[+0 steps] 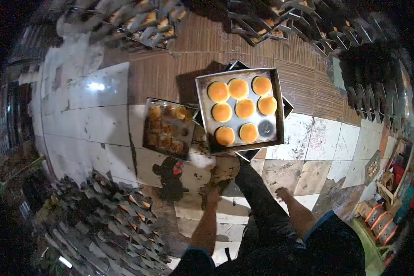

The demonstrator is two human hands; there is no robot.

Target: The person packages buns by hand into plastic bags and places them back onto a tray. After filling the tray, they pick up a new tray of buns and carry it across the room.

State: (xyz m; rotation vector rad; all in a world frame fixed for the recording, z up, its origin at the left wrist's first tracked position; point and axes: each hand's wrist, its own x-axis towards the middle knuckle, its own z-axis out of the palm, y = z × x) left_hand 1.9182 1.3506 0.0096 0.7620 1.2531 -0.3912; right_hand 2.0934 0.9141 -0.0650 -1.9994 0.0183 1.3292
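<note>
A square metal baking tray (280, 124) rests on top of other stacked trays, turned at angles beneath it. Several round golden buns (245, 109) sit in it, and a dark round mark (265, 129) shows on its base at the lower right. My left hand (212, 197) hangs low in front of the stack, apart from the tray; its fingers are dark and blurred. Just beyond it lies a brown patch (225, 169), and I cannot make out whether the hand touches it. My right hand (282, 194) is in the air right of my leg, empty, with fingers loosely apart.
Left of the stack, a darker tray (167, 126) with browned pieces lies on the tiled floor (85, 119). Many stacked trays (106, 221) crowd the lower left, with more at the top (271, 23) and right (368, 101). An orange-striped crate (379, 221) stands at lower right.
</note>
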